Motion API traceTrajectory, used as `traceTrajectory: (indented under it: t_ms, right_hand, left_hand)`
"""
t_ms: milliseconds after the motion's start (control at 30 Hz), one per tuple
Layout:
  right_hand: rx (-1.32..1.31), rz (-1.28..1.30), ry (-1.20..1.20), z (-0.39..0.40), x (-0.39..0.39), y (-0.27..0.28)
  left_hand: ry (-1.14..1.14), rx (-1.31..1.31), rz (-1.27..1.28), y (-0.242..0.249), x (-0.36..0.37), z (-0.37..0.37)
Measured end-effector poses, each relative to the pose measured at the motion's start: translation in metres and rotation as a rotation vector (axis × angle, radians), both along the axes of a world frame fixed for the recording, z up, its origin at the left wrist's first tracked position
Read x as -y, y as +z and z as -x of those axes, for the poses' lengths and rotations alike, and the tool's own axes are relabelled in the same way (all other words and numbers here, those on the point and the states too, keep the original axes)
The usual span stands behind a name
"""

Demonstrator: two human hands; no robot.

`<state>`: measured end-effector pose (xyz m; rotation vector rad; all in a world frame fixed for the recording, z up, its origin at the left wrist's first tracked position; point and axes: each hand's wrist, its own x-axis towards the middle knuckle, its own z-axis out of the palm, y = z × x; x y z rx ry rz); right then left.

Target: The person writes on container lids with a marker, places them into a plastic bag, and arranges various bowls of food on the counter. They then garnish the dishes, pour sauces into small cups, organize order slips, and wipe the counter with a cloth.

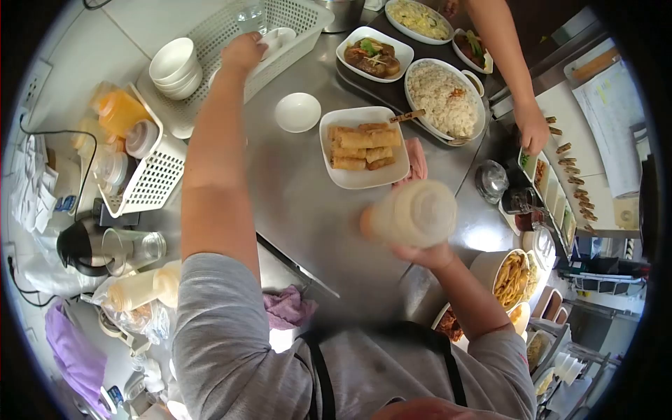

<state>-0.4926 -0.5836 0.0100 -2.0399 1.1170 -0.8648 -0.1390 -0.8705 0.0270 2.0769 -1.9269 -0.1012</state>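
Observation:
My left hand [243,52] reaches into the long white perforated basket [308,29], its fingers closed on a small white dish [278,40]. My right hand [423,253] is wrapped round a pale plastic bottle [414,213], held above the steel counter with its broad end up. Left of centre a small white saucer [298,113] lies on the counter. Beside it, a square white dish [364,148] holds stacked fried rolls. The right hand's fingers are partly hidden by the bottle.
Another person's hand [532,127] touches the garnish containers [549,183] at right. A tray [383,87] bears rice and stew dishes. White bowls [175,66] are stacked in the basket at upper left; a pink cloth [416,159] lies beside the rolls.

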Motion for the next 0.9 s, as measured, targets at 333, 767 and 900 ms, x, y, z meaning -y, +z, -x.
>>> traceTrajectory:
  t_ms: [333,767,900]
  right_hand:
    - [0.470,-0.385,-0.109,-0.018,0.010,0.034]
    - [-0.333,-0.292,0.035,-0.066,0.012,0.086]
    - [-0.354,-0.332,0.038,-0.074,0.010,0.090]
  left_hand:
    - [0.018,-0.524,0.483,0.041,-0.158,0.057]
    - [0.061,-0.059,0.104,-0.039,-0.291,0.058]
    - [0.068,-0.181,0.080,-0.027,-0.295,0.050]
